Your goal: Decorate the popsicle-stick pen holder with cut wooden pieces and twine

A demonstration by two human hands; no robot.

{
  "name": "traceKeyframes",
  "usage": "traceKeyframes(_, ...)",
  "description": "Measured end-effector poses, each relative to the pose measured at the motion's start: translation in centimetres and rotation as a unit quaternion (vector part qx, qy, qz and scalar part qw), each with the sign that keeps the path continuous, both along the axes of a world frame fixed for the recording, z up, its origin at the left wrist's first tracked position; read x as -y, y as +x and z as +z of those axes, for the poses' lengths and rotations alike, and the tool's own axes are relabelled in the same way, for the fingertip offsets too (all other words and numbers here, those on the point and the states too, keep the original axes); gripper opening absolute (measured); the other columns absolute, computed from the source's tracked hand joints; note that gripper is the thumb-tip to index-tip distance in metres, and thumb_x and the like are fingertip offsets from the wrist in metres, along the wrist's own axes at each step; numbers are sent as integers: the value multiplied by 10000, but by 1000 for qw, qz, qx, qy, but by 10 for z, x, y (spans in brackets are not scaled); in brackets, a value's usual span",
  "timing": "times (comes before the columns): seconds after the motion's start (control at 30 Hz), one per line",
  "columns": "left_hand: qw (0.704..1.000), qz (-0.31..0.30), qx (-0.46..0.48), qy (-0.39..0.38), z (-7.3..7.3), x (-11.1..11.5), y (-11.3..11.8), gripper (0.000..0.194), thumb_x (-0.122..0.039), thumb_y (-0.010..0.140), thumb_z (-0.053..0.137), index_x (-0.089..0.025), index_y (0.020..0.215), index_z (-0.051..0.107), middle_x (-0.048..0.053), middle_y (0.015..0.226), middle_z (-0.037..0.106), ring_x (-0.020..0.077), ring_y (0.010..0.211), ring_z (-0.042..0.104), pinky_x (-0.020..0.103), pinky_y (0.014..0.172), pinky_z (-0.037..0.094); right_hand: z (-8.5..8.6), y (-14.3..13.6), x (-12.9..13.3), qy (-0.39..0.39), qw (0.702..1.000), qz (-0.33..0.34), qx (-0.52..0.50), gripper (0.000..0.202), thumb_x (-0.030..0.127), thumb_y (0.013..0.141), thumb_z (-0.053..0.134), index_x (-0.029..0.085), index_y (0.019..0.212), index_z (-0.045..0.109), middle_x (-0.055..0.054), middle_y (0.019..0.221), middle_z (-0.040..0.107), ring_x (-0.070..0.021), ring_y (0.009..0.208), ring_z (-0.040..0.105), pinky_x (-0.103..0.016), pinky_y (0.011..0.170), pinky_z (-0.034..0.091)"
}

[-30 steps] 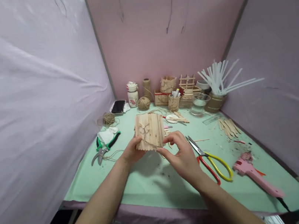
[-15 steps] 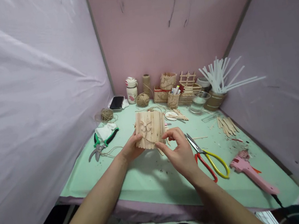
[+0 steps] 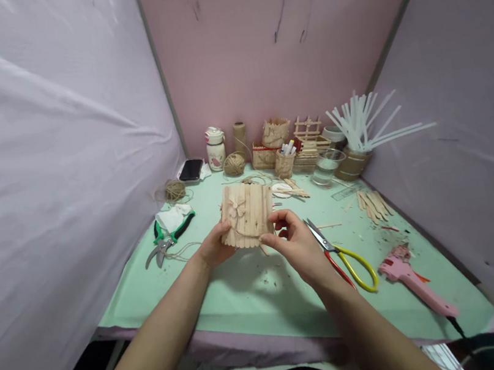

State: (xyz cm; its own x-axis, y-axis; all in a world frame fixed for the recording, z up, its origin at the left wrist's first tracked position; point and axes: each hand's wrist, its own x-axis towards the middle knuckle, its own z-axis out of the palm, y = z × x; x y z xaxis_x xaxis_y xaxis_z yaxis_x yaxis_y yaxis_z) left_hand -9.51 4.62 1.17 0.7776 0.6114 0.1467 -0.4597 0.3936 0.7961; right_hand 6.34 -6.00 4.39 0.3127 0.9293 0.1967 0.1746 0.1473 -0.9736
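A popsicle-stick holder (image 3: 255, 208) is held up over the table, its wall of pale upright sticks facing me. A small wooden flower (image 3: 236, 207) decorates its left part, and a thin strand of twine (image 3: 245, 233) curves low across the front. My left hand (image 3: 216, 244) grips the holder's lower left, thumb on the front and most fingers hidden behind. At the lower right edge, my right hand (image 3: 295, 239) has its thumb against the wall and its bent fingers at the side. Scissors (image 3: 331, 248) with red and yellow handles lie just right of that hand.
A pink glue gun (image 3: 417, 283) lies at the right, its cord over the edge. Green-handled pruners (image 3: 163, 247) rest at the left. Loose sticks (image 3: 373, 206), a water cup (image 3: 325, 167), a pot of white glue sticks (image 3: 353, 164) and twine balls (image 3: 234, 164) stand farther back.
The holder has turned slightly, its flower shifting left and more of the right part showing. My right thumb has slid a little right along the lower edge.
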Motion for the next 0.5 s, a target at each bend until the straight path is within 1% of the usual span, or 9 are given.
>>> traceKeyframes(0.13, 1000, -7, 9, -10, -3, -2, -1, 627, -455, 721, 711, -128, 1244, 598, 147, 1229, 666, 342, 1184, 587, 437, 982, 446, -4, 1, -3, -5, 1000, -1, -19, 352, 364, 676, 743, 236, 953, 567, -19, 960, 593, -183, 806, 504, -325, 716, 425)
traceKeyframes(0.23, 1000, -11, 7, -10, -2, -1, -2, 640, -443, 722, 717, -122, 1260, 584, 154, 1218, 670, 346, 1172, 593, 447, 983, 445, -6, 1, -4, -6, 1000, -6, -10, 361, 363, 667, 752, 235, 948, 565, -21, 941, 589, -190, 811, 507, -328, 714, 435)
traceKeyframes(0.33, 1000, -5, 1, -13, -1, 0, -2, 645, -427, 715, 724, -117, 1261, 576, 154, 1218, 669, 344, 1184, 584, 441, 990, 441, -7, 2, -4, -12, 1000, -8, -4, 406, 382, 668, 756, 238, 993, 560, -25, 973, 562, -190, 832, 500, -334, 737, 439)
traceKeyframes(0.5, 1000, -7, -5, -8, -2, -1, -2, 655, -424, 717, 712, -125, 1280, 560, 163, 1253, 647, 376, 1234, 541, 489, 1027, 411, -9, 4, -4, -13, 997, -61, 33, 459, 394, 632, 774, 235, 1003, 554, -25, 1009, 514, -197, 893, 492, -353, 815, 432)
